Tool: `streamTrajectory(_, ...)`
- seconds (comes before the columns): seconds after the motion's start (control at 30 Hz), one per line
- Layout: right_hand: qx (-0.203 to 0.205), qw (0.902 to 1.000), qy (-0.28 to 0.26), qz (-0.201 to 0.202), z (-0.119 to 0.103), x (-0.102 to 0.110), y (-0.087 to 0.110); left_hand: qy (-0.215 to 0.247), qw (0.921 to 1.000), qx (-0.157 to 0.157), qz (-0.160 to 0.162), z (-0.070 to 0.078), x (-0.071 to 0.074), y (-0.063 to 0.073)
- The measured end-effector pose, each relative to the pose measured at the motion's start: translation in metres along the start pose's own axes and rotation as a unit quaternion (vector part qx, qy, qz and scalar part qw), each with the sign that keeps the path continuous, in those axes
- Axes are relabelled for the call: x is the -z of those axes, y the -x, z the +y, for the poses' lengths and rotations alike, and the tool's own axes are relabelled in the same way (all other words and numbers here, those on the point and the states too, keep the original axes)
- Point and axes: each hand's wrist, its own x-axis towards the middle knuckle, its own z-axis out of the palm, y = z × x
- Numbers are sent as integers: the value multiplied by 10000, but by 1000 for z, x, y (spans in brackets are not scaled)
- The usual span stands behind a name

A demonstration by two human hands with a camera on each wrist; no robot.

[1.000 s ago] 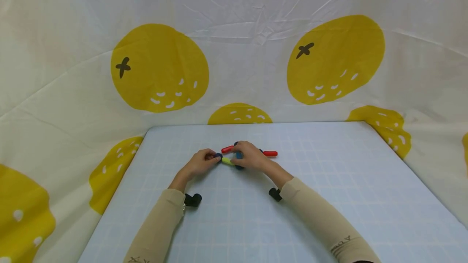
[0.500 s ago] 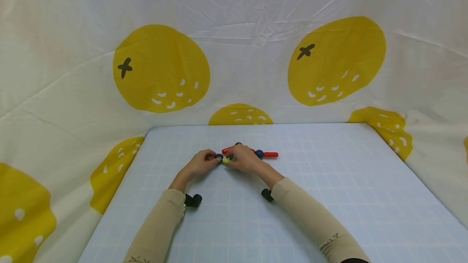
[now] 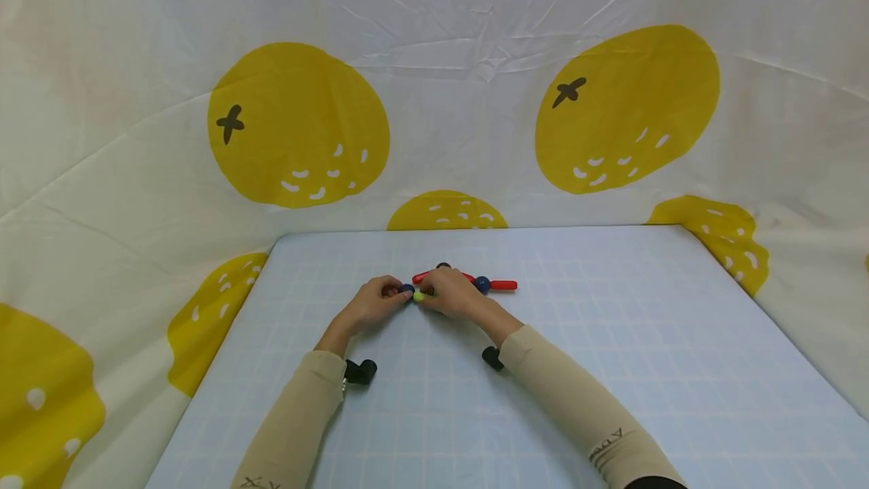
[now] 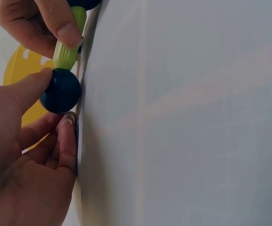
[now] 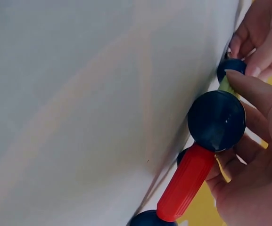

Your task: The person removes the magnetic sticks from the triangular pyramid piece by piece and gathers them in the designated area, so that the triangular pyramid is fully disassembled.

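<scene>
My left hand pinches a dark blue ball between thumb and fingers. A ribbed yellow-green stick meets that ball at one end. The thumb and fingers of my right hand grip this stick, covering much of it. In the right wrist view, a larger-looking blue ball sits at the stick's other end, close by my right hand. From it a ribbed red stick runs to a further blue ball. Part of the linked piece is hidden behind my right hand in the head view.
Just past my right hand, a blue ball and a red stick lie on the pale blue gridded tabletop. A white cloth with yellow fruit prints hangs behind the table. Black wrist cameras sit below both wrists.
My right hand has moved left toward my left hand, going from around a blue part to the yellow-green stick. The blue ball behind it has come into view. My left hand stays in place.
</scene>
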Motion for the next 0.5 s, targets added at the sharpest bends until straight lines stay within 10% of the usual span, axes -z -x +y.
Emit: streamTrajectory(0.5, 282, 9995, -67, -104, 2, 0, 2, -206, 9998, -74, -40, 2, 5, 3)
